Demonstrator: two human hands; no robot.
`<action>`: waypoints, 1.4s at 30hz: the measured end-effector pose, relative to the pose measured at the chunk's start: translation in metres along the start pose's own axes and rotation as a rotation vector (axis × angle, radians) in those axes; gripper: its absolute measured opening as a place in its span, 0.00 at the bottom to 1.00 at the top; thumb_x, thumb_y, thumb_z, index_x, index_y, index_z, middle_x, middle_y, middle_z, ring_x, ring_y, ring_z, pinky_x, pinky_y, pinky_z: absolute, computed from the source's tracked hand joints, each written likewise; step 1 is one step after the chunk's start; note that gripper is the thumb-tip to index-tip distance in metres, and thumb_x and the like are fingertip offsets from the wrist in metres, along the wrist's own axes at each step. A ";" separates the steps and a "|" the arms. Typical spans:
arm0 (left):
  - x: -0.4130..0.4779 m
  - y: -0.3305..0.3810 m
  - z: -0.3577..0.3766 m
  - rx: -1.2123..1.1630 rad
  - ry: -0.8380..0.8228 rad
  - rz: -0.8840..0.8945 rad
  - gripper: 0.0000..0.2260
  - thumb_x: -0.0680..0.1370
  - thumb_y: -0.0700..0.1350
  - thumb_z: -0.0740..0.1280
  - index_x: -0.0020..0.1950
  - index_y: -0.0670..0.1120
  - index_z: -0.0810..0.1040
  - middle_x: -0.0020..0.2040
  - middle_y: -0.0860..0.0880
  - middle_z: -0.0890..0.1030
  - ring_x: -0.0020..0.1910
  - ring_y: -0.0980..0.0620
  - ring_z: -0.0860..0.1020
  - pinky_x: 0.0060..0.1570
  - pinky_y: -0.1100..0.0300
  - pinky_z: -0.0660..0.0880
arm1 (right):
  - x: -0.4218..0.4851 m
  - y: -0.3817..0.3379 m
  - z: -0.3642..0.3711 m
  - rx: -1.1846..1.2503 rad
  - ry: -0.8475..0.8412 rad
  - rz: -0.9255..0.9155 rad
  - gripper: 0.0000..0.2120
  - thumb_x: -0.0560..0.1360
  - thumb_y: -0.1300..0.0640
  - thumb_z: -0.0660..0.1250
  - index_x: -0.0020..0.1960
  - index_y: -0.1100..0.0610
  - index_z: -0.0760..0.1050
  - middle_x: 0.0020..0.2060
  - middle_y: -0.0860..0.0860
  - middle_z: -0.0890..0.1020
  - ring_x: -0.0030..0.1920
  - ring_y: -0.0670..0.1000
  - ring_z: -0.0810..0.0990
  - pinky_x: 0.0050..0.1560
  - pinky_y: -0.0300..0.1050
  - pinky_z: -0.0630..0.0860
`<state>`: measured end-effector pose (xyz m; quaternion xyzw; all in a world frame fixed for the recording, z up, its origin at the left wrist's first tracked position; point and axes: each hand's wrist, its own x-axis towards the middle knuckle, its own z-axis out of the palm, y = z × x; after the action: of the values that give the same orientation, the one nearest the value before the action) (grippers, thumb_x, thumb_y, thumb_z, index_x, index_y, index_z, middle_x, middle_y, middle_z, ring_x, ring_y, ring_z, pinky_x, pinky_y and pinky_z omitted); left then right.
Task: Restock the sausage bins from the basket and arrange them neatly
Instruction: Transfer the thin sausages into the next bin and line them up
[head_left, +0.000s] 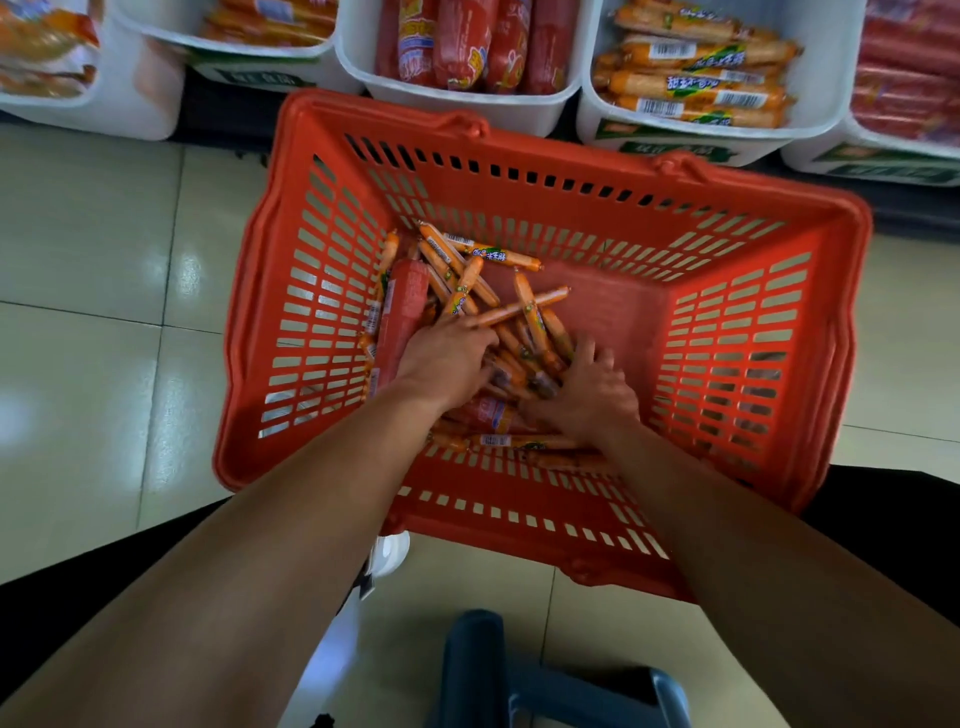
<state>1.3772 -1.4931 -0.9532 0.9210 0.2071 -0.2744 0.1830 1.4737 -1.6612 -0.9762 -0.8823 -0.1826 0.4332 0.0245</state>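
One red basket (769, 364) sits on the floor below five white bins (470, 106). In it lie one thick red sausage (400, 317), lengthwise along the left wall and pointing at the bins, and a heap of thin orange sausages (524, 306) pointing every way, too tangled to count. The left hand (447, 358) curls round some; the right hand (589, 395) rests on them, fingers spread

Glossy cream floor tiles (78, 312) (light reflections)
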 end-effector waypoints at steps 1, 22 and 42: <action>0.002 0.000 -0.002 -0.048 0.035 -0.030 0.18 0.80 0.53 0.66 0.69 0.54 0.75 0.70 0.52 0.74 0.70 0.48 0.69 0.64 0.50 0.73 | 0.004 0.001 -0.007 0.010 0.052 -0.014 0.58 0.57 0.26 0.73 0.75 0.52 0.52 0.69 0.58 0.68 0.68 0.63 0.70 0.60 0.59 0.75; 0.020 0.000 0.005 -0.219 0.135 -0.133 0.50 0.71 0.45 0.77 0.82 0.47 0.45 0.76 0.41 0.60 0.74 0.39 0.62 0.71 0.47 0.65 | 0.030 0.001 -0.009 0.038 -0.011 -0.122 0.35 0.63 0.36 0.75 0.63 0.53 0.71 0.54 0.53 0.80 0.55 0.57 0.80 0.51 0.51 0.78; 0.019 0.001 0.008 -0.105 -0.046 0.023 0.23 0.75 0.54 0.73 0.63 0.44 0.70 0.59 0.43 0.77 0.63 0.41 0.73 0.58 0.45 0.73 | 0.021 0.012 -0.014 0.010 -0.160 -0.098 0.21 0.65 0.45 0.76 0.55 0.52 0.79 0.49 0.52 0.81 0.47 0.52 0.80 0.46 0.46 0.78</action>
<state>1.3892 -1.4924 -0.9703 0.9060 0.2063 -0.2820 0.2390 1.5000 -1.6633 -0.9852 -0.8347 -0.2247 0.5015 0.0354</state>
